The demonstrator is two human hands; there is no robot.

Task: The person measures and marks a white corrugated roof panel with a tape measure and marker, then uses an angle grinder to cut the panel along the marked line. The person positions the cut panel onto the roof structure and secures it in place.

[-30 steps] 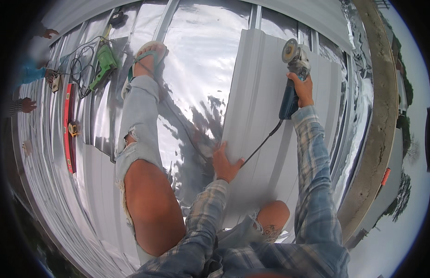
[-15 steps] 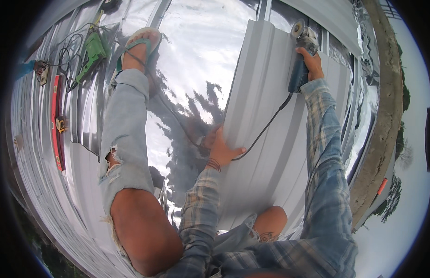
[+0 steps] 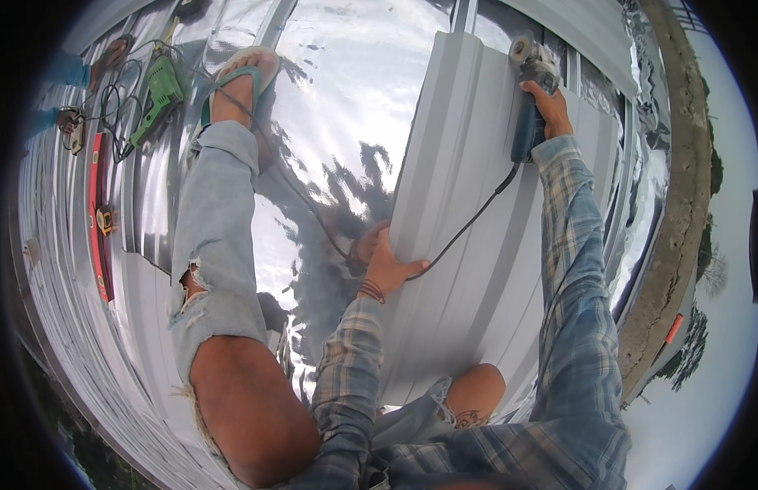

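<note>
My right hand [image 3: 549, 110] is wrapped round the body of a dark blue angle grinder [image 3: 523, 126]. Its disc end points away from me, above the far part of a light grey corrugated metal sheet [image 3: 469, 188]. A black cord [image 3: 469, 224] runs back from the tool across the sheet. At the sheet's left edge, my left hand [image 3: 387, 265] grips the metal, thumb on top near the cord. Its fingertips are partly hidden at the edge. Shiny silver foil [image 3: 346, 98] lies beside the sheet and mirrors that hand.
To the left are a green power drill [image 3: 160, 94] with tangled cord, a red spirit level [image 3: 96, 220] and a tape measure [image 3: 105, 219]. Another person's hand [image 3: 109, 57] and gloved or dark second hand [image 3: 67, 121] are at the far left. A concrete ledge [image 3: 681, 188] borders the right.
Another person's hand and blue sleeve have come in at the far left, near the drill's cord. My hands keep their holds, with only a slight shift in the picture.
</note>
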